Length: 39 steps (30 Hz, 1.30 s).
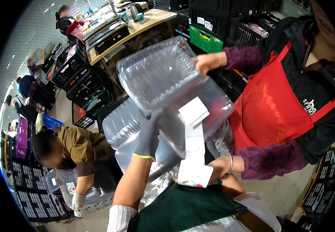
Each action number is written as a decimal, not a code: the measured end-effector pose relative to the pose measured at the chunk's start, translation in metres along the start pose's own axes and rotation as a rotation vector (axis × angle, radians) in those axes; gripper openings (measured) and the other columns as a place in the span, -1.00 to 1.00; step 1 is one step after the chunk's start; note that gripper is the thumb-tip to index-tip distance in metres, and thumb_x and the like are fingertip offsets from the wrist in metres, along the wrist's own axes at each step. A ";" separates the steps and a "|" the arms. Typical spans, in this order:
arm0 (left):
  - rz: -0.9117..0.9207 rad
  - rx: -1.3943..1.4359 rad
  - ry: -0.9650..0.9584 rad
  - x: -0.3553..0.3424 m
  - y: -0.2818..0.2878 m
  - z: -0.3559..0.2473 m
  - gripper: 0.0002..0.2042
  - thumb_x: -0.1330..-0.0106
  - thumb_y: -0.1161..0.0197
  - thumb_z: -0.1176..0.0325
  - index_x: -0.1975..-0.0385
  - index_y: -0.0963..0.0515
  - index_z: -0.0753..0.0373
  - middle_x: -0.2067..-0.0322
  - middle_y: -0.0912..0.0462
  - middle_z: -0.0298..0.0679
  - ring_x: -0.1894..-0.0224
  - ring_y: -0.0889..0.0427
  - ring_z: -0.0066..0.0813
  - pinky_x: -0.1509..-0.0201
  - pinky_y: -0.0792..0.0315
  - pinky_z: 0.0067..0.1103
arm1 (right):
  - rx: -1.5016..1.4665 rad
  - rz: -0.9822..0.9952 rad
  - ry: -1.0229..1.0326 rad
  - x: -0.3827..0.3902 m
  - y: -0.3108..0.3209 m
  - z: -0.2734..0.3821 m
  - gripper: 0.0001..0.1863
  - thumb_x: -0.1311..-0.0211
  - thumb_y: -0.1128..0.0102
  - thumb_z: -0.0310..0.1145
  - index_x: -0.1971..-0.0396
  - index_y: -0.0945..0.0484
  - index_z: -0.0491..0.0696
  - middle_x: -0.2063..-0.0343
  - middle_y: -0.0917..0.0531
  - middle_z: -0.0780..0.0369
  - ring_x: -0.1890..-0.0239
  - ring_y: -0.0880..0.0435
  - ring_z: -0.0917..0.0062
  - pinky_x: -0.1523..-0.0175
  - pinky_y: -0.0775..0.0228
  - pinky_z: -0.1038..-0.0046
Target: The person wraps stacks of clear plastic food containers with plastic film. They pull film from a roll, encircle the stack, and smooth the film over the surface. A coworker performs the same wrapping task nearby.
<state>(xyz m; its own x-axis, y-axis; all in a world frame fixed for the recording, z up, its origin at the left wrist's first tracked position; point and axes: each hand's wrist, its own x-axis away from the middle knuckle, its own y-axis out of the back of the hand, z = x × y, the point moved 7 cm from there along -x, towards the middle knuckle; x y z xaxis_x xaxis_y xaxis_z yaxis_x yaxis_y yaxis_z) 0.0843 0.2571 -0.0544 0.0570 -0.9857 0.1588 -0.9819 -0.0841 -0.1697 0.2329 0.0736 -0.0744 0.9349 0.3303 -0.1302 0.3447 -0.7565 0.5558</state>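
My left hand (148, 127), in a grey glove, grips a stack of clear plastic clamshell containers (159, 73) from below. The facing co-worker's hand (206, 62) holds their upper corner. An open clear lid (210, 96) extends behind a folded strip of white labels (192, 127). That co-worker's other hand (221, 166), with a bracelet, is at the strip's lower end. My right forearm (231, 187) runs under it; my right hand is hidden there. More clear containers (117, 123) sit beneath my left hand.
A co-worker in brown (78, 143) bends at left over plastic packs. The co-worker in a red apron (268, 104) stands close at right. Stacked black crates (70, 69), a green crate (204, 40) and a wooden table (152, 19) are behind. Several other people (35, 89) are farther back.
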 end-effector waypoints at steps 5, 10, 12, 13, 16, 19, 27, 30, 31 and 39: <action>0.004 -0.095 0.048 0.029 0.017 0.005 -0.19 -0.18 -0.26 0.28 -0.35 0.09 0.31 -0.13 -0.30 0.03 -0.11 -0.36 -0.28 -0.10 -0.31 -0.47 | 0.480 0.042 0.164 -0.025 0.024 -0.020 -0.55 -0.37 0.19 -0.36 -0.10 -0.31 -0.40 -0.11 -0.44 0.19 -0.17 -0.39 0.46 -0.35 -0.05 0.41; 0.779 -0.552 -0.131 0.128 0.025 -0.007 -0.32 -0.13 -0.27 0.32 -0.27 -0.18 0.34 -0.31 -0.16 -0.04 -0.37 -0.09 -0.20 -0.38 0.02 -0.38 | -0.346 0.088 0.060 -0.030 0.024 -0.006 -0.56 -0.33 0.19 -0.43 -0.13 -0.28 -0.38 -0.13 -0.41 0.13 -0.20 -0.35 0.44 -0.33 -0.08 0.53; 1.015 -0.221 -0.115 0.146 -0.007 -0.015 -0.35 -0.16 -0.24 0.21 -0.24 -0.23 0.35 -0.32 -0.14 -0.02 -0.40 0.00 -0.13 -0.40 0.12 -0.35 | -0.556 0.001 0.005 -0.032 0.030 -0.012 -0.57 -0.33 0.22 -0.44 -0.13 -0.29 -0.33 -0.09 -0.43 0.19 -0.16 -0.37 0.43 -0.29 -0.14 0.55; 1.097 -0.248 -0.203 0.145 -0.017 -0.019 -0.37 -0.16 -0.24 0.21 -0.22 -0.27 0.35 -0.32 -0.14 -0.03 -0.40 0.00 -0.11 -0.40 0.13 -0.32 | -0.515 -0.032 -0.006 -0.033 0.027 -0.019 -0.58 -0.33 0.21 -0.44 -0.12 -0.29 -0.34 -0.08 -0.43 0.19 -0.16 -0.37 0.43 -0.30 -0.13 0.54; 1.257 -0.215 -0.235 0.160 -0.027 -0.020 -0.47 -0.19 -0.23 0.23 -0.14 -0.39 0.33 -0.31 -0.17 -0.04 -0.39 -0.01 -0.06 -0.40 0.13 -0.25 | -0.321 -0.092 0.004 -0.038 0.031 -0.021 -0.59 -0.32 0.20 -0.45 -0.09 -0.30 -0.34 -0.05 -0.43 0.19 -0.16 -0.37 0.45 -0.30 -0.12 0.53; 1.275 -0.256 -0.214 0.164 -0.032 -0.032 -0.66 -0.22 -0.21 0.36 0.02 -0.52 0.35 -0.25 -0.23 0.06 -0.30 -0.23 -0.04 -0.33 -0.05 -0.26 | -0.225 -0.076 -0.019 -0.032 0.027 -0.023 -0.61 -0.31 0.19 -0.45 -0.07 -0.32 -0.35 -0.03 -0.44 0.19 -0.16 -0.36 0.47 -0.31 -0.12 0.53; 0.714 0.156 0.061 0.154 0.014 -0.019 -0.56 -0.11 -0.28 0.42 0.02 -0.45 0.51 0.03 -0.56 0.02 -0.06 -0.50 -0.20 -0.28 -0.19 -0.31 | 0.023 0.157 -0.071 -0.033 0.025 -0.020 -0.62 -0.33 0.19 -0.45 -0.05 -0.35 -0.36 0.03 -0.48 0.19 -0.11 -0.40 0.50 -0.28 -0.16 0.53; 0.366 0.229 -0.060 0.172 0.075 -0.036 -0.53 -0.15 -0.19 0.11 0.08 -0.34 0.33 0.13 -0.44 -0.12 0.02 -0.40 -0.30 -0.27 -0.15 -0.24 | 0.334 -0.042 -0.028 -0.040 0.019 -0.023 -0.59 -0.27 -0.03 -0.51 -0.10 -0.32 -0.32 -0.02 -0.45 0.22 -0.16 -0.37 0.54 -0.28 -0.14 0.55; 0.284 0.221 -0.170 0.173 0.102 -0.034 -0.54 -0.16 -0.15 -0.02 0.16 -0.32 0.24 0.17 -0.39 -0.21 0.07 -0.36 -0.34 -0.28 -0.10 -0.18 | 0.375 -0.125 0.092 -0.034 0.036 -0.054 -0.47 -0.15 -0.17 -0.55 -0.15 -0.29 -0.26 -0.10 -0.39 0.21 -0.19 -0.34 0.55 -0.28 -0.14 0.56; -0.522 0.362 -0.329 0.252 0.230 -0.042 -0.54 -0.33 -0.03 0.04 -0.02 -0.36 0.31 0.16 -0.50 -0.14 0.08 -0.45 -0.30 -0.08 -0.31 -0.35 | 1.836 1.376 0.704 0.122 -0.176 -0.019 -0.34 -0.25 0.02 -0.03 -0.25 -0.17 -0.11 -0.24 -0.23 0.18 -0.30 -0.19 0.40 -0.38 -0.01 0.39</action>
<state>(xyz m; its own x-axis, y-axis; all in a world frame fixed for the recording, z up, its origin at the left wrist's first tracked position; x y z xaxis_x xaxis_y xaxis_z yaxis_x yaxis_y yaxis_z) -0.1348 -0.0042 -0.0128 0.6110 -0.7915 0.0150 -0.6932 -0.5442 -0.4726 0.2850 0.2577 -0.1728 0.5767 -0.8142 -0.0674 -0.1315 -0.0111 -0.9913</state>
